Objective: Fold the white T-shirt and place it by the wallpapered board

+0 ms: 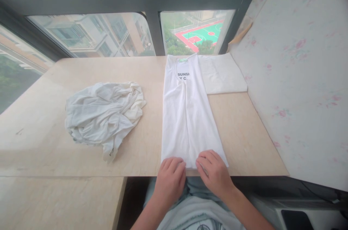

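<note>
A white T-shirt [176,121] lies lengthwise in front of me, its sides folded in to meet along the middle. Its neckline, with dark printed letters, points toward the window. At the near hem, my left hand [172,175] has its fingers curled over the left corner, closed on the cloth. My right hand [214,172] grips the same hem farther right, fingers bent and thumb tucked toward them. The fingertips are partly hidden. Beyond the shirt's upper right side lies a flat, folded white garment [224,74], partly covered by the shirt's edge.
A crumpled heap of white clothing [104,110] sits on the left of the pale wooden tabletop [150,143]. Dark window frames [108,3] border the far edge, and a flowered wall [296,78] bounds the right. The table's front edge runs just below my hands.
</note>
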`<state>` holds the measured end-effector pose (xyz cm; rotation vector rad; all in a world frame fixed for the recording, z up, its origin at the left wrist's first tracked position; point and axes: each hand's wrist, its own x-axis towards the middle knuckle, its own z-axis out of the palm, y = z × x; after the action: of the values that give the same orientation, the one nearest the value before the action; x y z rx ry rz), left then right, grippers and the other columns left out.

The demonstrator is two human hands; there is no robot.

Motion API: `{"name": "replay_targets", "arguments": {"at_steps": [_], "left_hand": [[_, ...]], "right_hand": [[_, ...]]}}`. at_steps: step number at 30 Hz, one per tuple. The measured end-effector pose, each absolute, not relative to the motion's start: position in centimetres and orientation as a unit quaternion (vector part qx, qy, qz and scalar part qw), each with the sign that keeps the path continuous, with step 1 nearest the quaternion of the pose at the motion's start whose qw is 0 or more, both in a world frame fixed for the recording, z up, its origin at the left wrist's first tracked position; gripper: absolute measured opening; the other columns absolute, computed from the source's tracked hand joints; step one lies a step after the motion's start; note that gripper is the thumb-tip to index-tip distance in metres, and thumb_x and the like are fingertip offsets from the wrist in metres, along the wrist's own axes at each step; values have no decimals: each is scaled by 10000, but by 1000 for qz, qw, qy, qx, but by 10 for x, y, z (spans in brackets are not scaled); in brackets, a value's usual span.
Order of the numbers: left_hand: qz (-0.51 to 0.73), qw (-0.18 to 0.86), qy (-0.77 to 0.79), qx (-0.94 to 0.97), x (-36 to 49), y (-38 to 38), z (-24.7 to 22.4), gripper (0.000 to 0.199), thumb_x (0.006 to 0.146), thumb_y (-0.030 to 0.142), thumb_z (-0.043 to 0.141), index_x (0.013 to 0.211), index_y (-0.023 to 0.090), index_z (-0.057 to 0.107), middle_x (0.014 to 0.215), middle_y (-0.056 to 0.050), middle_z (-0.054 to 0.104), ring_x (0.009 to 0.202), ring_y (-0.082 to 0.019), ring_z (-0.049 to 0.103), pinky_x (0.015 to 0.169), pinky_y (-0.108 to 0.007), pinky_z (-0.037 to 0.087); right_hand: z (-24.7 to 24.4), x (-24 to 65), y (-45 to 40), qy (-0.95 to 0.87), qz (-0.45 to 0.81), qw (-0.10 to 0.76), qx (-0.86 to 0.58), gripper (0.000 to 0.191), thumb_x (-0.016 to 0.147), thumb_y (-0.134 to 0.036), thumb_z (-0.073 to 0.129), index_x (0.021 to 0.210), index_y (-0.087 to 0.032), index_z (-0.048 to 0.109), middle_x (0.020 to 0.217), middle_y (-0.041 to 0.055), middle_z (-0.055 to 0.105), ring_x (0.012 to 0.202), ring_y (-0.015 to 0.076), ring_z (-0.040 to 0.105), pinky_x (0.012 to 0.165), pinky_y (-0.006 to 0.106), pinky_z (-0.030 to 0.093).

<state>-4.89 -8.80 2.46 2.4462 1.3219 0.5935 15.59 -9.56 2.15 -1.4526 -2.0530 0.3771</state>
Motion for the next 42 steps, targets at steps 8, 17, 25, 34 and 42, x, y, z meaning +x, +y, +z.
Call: {"name": "replay_targets", "arguments": {"at_steps": [8, 17, 25, 34, 42], "left_hand": [[146, 55, 467, 870, -26, 40, 27, 411, 964, 160, 402, 1345, 80, 531, 1498, -169, 479, 1441, -301, 370, 1159, -472, 390], [96, 36, 493, 864, -26, 70, -2, 596, 978, 506, 420, 1527, 279, 371, 1635, -109, 274, 1510, -373, 207, 1193, -632, 183], [88, 72, 454, 884, -44, 83, 20, 421, 984, 403, 457, 1348, 218, 556, 1493, -117, 501, 1405, -315, 417, 1141, -544, 348], [104, -4, 533, 839, -31, 170, 22, 480, 977, 333, 452, 1409, 122, 473, 1551, -180, 400, 1447, -354, 338, 1170, -525, 304], [81, 24, 528, 845, -28, 169, -1, 570, 966, 478, 431, 1466, 205, 418, 1600, -163, 320, 1482, -379, 266, 1170, -622, 244]], "right_hand": [[8, 162, 31, -786, 85, 283, -543, 464, 946, -96, 338, 1344, -133, 574, 1422, 134, 537, 1354, 236, 470, 1123, 456, 435], [-16, 168, 48, -802, 44, 156, -575, 555, 947, -344, 513, 1487, -224, 463, 1610, 112, 295, 1497, 346, 223, 1181, 614, 213], [6, 188, 67, -782, 178, 260, -537, 282, 958, -261, 487, 1114, -201, 714, 1206, 75, 695, 1180, 229, 618, 1048, 433, 471], [33, 157, 237, -762, 171, 249, -573, 269, 940, -196, 489, 1090, -155, 708, 1110, 85, 707, 1063, 204, 626, 960, 328, 463], [21, 126, 331, -763, 157, 72, -623, 391, 884, -287, 591, 1243, -134, 630, 1147, 133, 681, 1082, 282, 609, 937, 391, 445]]}}
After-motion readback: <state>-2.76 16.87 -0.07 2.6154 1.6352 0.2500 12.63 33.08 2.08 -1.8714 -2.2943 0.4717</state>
